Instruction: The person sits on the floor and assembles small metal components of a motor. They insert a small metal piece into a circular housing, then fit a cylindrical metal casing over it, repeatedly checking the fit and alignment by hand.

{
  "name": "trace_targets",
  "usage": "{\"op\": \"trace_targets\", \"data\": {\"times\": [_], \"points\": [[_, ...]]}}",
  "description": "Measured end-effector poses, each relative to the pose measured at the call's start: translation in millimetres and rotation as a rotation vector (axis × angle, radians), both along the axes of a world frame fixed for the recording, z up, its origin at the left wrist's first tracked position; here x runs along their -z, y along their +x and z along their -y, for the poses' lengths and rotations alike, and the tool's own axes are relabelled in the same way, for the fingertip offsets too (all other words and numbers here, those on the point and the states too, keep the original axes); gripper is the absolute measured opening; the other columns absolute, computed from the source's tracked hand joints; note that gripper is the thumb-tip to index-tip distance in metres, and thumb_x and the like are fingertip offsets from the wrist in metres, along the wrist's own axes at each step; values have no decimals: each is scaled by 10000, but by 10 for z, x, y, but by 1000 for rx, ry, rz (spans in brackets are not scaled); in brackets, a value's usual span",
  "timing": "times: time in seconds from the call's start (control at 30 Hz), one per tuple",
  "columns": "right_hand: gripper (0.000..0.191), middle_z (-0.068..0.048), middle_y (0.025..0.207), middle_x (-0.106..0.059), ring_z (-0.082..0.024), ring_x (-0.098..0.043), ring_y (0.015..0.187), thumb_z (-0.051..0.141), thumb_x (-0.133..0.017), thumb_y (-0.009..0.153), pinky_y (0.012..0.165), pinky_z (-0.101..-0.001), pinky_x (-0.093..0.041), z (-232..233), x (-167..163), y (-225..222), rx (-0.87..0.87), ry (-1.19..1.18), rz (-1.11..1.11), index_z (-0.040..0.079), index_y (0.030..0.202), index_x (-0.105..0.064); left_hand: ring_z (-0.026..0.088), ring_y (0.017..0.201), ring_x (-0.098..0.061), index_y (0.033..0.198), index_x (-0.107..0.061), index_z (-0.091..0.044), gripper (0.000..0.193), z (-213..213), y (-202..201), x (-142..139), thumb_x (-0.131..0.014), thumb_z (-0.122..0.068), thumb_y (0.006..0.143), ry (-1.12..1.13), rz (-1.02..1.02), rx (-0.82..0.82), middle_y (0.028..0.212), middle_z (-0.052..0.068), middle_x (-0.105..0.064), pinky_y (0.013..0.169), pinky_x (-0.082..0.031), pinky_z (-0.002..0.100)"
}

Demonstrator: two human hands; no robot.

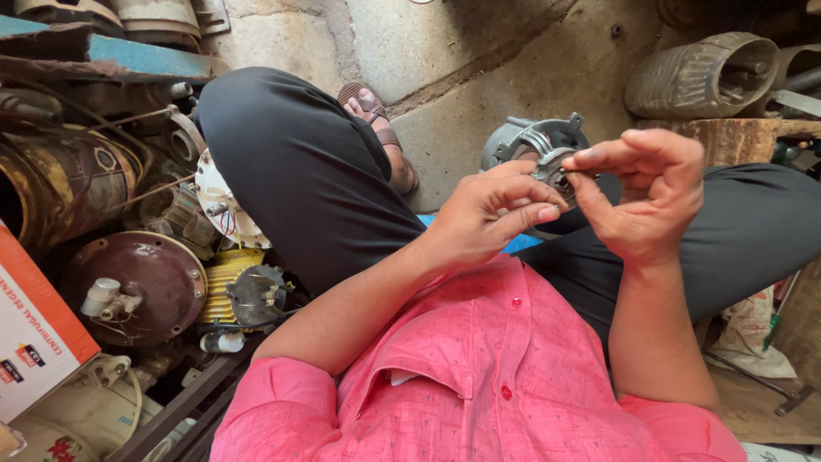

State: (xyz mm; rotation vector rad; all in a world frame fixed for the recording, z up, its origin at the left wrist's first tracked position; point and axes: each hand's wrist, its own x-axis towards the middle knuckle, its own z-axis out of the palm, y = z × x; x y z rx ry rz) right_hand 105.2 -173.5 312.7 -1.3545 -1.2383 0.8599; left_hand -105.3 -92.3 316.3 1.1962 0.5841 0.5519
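Note:
Both my hands meet over my lap around a small round grey metal part [550, 168]. My left hand [486, 214] grips it from the left with thumb and fingers curled over it. My right hand [643, 192] pinches its right edge between thumb and forefinger. Most of the part is hidden by my fingers. Just behind the hands, a grey metal motor housing [534, 137] rests on the concrete floor [479, 60]. I sit cross-legged in dark trousers and a pink shirt, a sandalled foot [376, 120] showing.
To the left lie old motor parts: a brown round cover [150, 278], a yellow finned motor [231, 287], a rusty cylinder [60, 184] and an orange-and-white box [34, 329]. A ribbed metal casing [701, 77] sits on a wooden block at upper right.

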Motion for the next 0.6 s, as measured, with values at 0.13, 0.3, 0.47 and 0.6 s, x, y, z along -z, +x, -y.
{"op": "trace_targets", "data": {"times": [0.13, 0.3, 0.47, 0.6], "points": [[574, -185, 1076, -699, -222, -735, 1001, -195, -744, 979, 928, -335, -620, 14, 28, -43, -52, 10, -10, 67, 1346, -389, 111, 869, -649, 1092, -747, -67, 165, 21, 8, 42, -718, -197, 994, -70, -3, 3, 996, 27, -680, 765, -540, 273], [528, -184, 1102, -692, -210, -742, 1022, -191, -731, 1010, 948, -336, -638, 9, 42, -53, -78, 8, -90, 63, 1334, -400, 77, 981, -639, 1098, -748, -66, 145, 9, -34, 96, -715, -189, 1029, 136, 40, -2, 1004, 11, -671, 863, -542, 263], [453, -202, 1125, -701, -223, -743, 1040, -188, -734, 1018, 955, -330, -631, -10, -3, -51, -55, -7, 79, 2, 1309, -443, 126, 963, -622, 1096, -742, -75, 169, 30, -21, 99, -709, -215, 1007, -102, 79, 1, 1042, 29, -597, 822, -546, 274], [414, -200, 1141, -718, -225, -753, 1063, -147, -741, 998, 969, -320, -630, -49, -97, -84, -32, 2, 198, -30, 1285, -466, 184, 1023, -656, 1099, -758, -109, 163, 27, -36, 110, -734, -235, 999, 116, -16, -28, 1049, 44, -631, 907, -531, 301]]}}
